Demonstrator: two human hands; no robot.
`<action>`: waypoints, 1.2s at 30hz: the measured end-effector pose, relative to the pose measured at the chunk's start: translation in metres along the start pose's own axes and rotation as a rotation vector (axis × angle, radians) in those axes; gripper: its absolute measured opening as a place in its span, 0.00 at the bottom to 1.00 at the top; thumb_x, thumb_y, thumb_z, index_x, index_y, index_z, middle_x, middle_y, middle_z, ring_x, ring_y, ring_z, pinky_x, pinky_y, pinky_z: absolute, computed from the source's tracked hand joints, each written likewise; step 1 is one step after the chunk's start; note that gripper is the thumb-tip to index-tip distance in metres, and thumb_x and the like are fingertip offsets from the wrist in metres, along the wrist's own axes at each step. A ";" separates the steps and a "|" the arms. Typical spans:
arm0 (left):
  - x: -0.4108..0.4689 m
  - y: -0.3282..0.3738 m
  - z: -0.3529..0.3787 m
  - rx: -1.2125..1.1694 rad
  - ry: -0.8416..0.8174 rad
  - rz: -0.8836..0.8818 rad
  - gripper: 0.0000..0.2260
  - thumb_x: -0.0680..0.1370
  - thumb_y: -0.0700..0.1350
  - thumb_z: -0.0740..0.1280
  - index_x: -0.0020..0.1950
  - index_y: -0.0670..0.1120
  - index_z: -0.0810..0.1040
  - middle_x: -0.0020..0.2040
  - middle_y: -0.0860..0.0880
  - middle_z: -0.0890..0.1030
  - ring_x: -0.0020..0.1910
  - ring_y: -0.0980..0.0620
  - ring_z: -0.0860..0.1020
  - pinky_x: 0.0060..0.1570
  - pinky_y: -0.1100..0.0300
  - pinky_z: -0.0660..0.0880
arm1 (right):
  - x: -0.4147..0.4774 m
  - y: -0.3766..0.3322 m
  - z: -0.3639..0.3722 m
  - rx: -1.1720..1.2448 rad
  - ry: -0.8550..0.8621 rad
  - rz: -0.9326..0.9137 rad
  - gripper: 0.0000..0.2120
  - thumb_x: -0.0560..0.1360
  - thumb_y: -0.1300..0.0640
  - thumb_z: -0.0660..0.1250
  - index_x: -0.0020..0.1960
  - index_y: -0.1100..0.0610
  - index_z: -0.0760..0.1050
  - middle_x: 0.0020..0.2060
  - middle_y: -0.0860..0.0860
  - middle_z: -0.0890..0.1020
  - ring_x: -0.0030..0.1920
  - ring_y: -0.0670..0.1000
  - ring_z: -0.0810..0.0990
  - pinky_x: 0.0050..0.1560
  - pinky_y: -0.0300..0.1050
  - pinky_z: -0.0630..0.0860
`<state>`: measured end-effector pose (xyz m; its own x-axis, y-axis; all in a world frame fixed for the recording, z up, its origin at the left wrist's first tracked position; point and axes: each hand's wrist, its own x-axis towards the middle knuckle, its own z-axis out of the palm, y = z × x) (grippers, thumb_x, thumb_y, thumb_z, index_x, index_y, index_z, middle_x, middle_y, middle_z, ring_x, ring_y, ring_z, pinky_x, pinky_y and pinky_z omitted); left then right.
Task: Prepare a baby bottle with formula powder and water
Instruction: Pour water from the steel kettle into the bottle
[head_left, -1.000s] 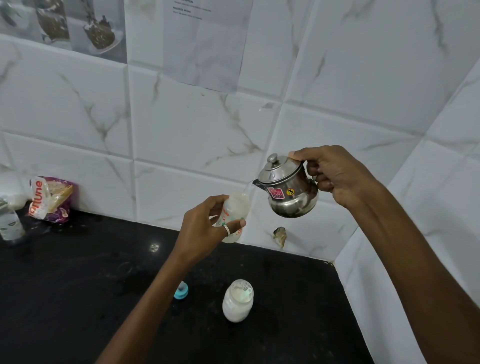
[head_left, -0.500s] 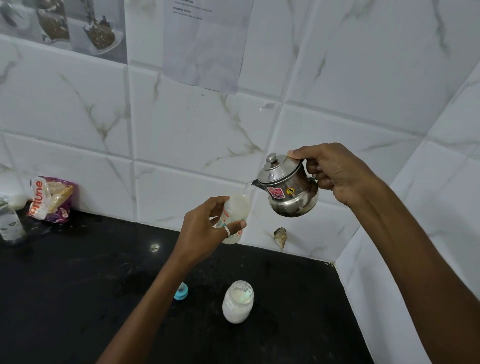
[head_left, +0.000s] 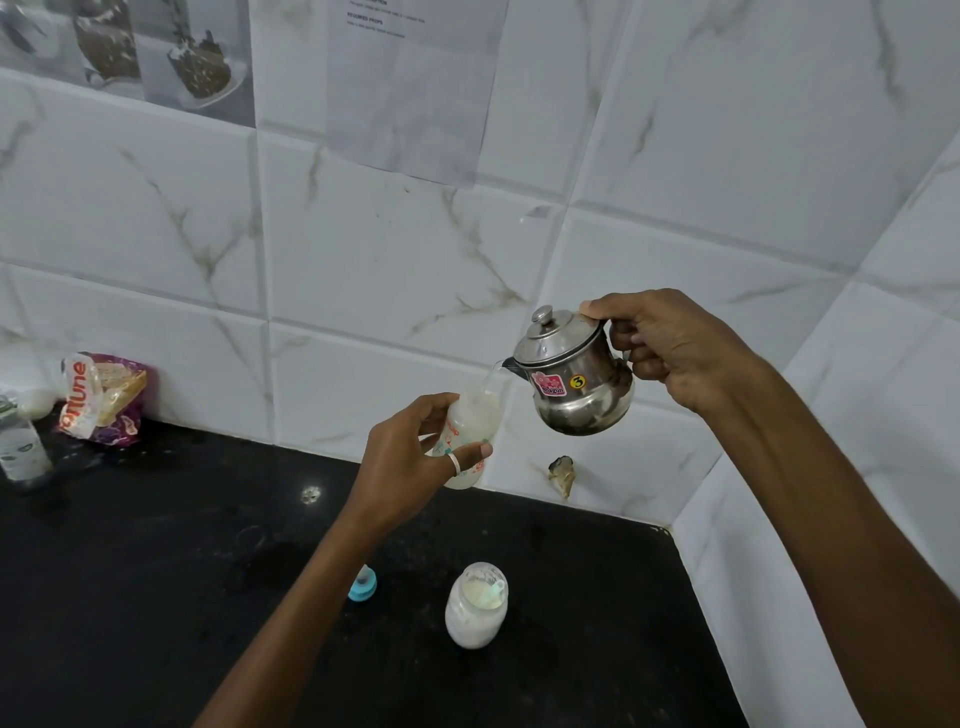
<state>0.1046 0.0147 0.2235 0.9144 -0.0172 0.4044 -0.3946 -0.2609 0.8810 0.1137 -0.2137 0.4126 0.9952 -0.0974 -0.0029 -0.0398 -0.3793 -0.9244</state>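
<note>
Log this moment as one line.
pouring water | left hand holds baby bottle | right hand tilts steel pot | powder jar on counter

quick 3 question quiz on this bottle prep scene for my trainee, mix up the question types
1. True or false: the steel pot stands on the black counter.
2. Which hand holds the baby bottle? A) left hand B) right hand C) neither
3. Fill the gap: in the picture, the blue cap lies on the counter to the ___ of the white jar.
Key: 1 false, the right hand holds it tilted in the air, spout over the baby bottle. 2 A. 3 left.
</note>
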 end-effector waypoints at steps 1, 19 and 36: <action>0.000 -0.001 0.000 0.001 0.000 0.001 0.29 0.70 0.54 0.79 0.68 0.49 0.77 0.59 0.58 0.80 0.58 0.59 0.80 0.51 0.78 0.74 | 0.000 0.001 0.000 -0.002 -0.003 -0.001 0.08 0.74 0.53 0.72 0.42 0.54 0.74 0.24 0.45 0.65 0.25 0.46 0.56 0.23 0.37 0.53; 0.000 0.000 -0.002 0.004 0.006 0.007 0.28 0.70 0.52 0.80 0.67 0.50 0.77 0.57 0.59 0.81 0.56 0.61 0.80 0.51 0.78 0.73 | -0.002 -0.002 -0.001 -0.014 -0.009 -0.023 0.09 0.74 0.53 0.72 0.38 0.52 0.75 0.24 0.45 0.65 0.25 0.46 0.57 0.23 0.37 0.54; -0.002 0.002 -0.004 0.021 0.004 0.000 0.28 0.69 0.55 0.78 0.67 0.51 0.77 0.56 0.62 0.79 0.55 0.61 0.79 0.49 0.79 0.73 | -0.005 -0.006 -0.001 -0.017 -0.002 -0.031 0.09 0.74 0.54 0.73 0.37 0.53 0.76 0.24 0.45 0.65 0.24 0.46 0.57 0.23 0.37 0.54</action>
<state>0.1015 0.0185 0.2257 0.9140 -0.0139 0.4056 -0.3928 -0.2814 0.8755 0.1087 -0.2119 0.4181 0.9962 -0.0839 0.0246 -0.0109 -0.3979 -0.9173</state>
